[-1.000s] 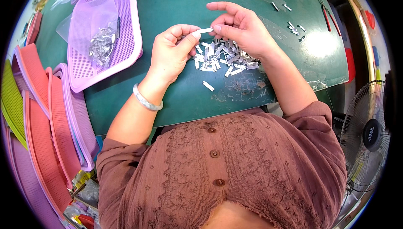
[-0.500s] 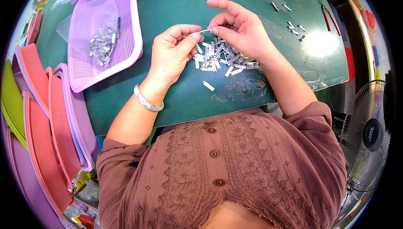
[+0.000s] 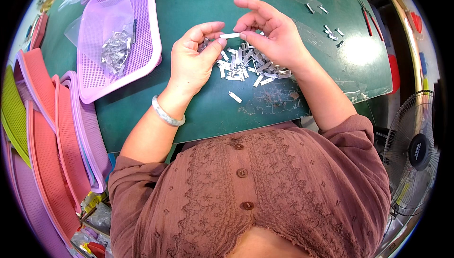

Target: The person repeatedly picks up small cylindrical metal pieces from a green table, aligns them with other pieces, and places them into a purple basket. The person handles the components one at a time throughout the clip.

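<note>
A short, narrow silvery metal strip [image 3: 230,35] is held level above the green table, its flat face showing. My left hand [image 3: 193,59] has its fingers curled at the strip's left end, with the index finger lifted off it. Small metallic bits show between that hand's thumb and fingers; whether they are in the palm or behind it, I cannot tell. My right hand [image 3: 274,33] pinches the other end at the thumb tip, its index finger raised. Below and between both hands lies a loose pile of similar metal pieces [image 3: 248,64], with a single piece [image 3: 235,97] nearer me.
A lilac perforated basket [image 3: 153,45] at the left holds a clear bag of metal pieces [image 3: 116,50]. Stacked coloured baskets [image 3: 56,135] stand beside the table [image 3: 198,116]. Loose pieces [image 3: 331,32] and red-handled pliers [image 3: 369,24] lie right; a fan [image 3: 411,151] stands there too.
The strip has turned from edge-on to showing its flat face. My left index finger has lifted a little away from the thumb. The pile and the basket look the same.
</note>
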A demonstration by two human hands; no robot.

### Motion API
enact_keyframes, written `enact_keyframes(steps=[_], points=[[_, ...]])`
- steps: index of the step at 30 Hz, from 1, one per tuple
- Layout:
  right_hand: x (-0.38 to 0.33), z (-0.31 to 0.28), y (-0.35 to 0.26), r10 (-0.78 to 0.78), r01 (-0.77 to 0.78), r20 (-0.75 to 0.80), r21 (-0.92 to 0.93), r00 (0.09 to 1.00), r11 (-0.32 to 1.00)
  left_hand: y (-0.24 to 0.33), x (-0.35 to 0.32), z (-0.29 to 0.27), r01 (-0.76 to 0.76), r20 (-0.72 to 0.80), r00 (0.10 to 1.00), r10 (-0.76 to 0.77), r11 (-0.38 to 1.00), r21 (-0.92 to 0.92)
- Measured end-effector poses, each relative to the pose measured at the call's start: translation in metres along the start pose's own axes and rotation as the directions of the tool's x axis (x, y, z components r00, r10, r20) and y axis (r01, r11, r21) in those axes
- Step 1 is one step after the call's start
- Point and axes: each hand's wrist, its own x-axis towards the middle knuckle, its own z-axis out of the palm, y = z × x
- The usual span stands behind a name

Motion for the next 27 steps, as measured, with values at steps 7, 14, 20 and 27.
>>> enact_keyframes(steps=[7,14,20,27], points=[[0.008,-0.022,0.010,-0.098,0.012,-0.153,-0.484,0.983,0.875,-0.003,0.005,-0.009,0.153,0.068,0.988,-0.142,0.967,-0.205],[0.008,-0.028,0.023,-0.047,-0.005,-0.062,-0.651,0.997,0.759,0.003,0.009,-0.012,0.327,0.108,0.943,-0.315,0.815,-0.477],[0.009,-0.023,0.014,0.134,-0.168,-0.114,-0.373,0.984,0.913,0.002,0.008,-0.011,0.343,0.096,0.939,-0.331,0.861,-0.375],[0.004,-0.007,-0.004,0.187,-0.187,0.001,-0.048,0.982,0.981,0.000,0.006,-0.004,0.327,0.113,0.944,-0.309,0.914,-0.238]])
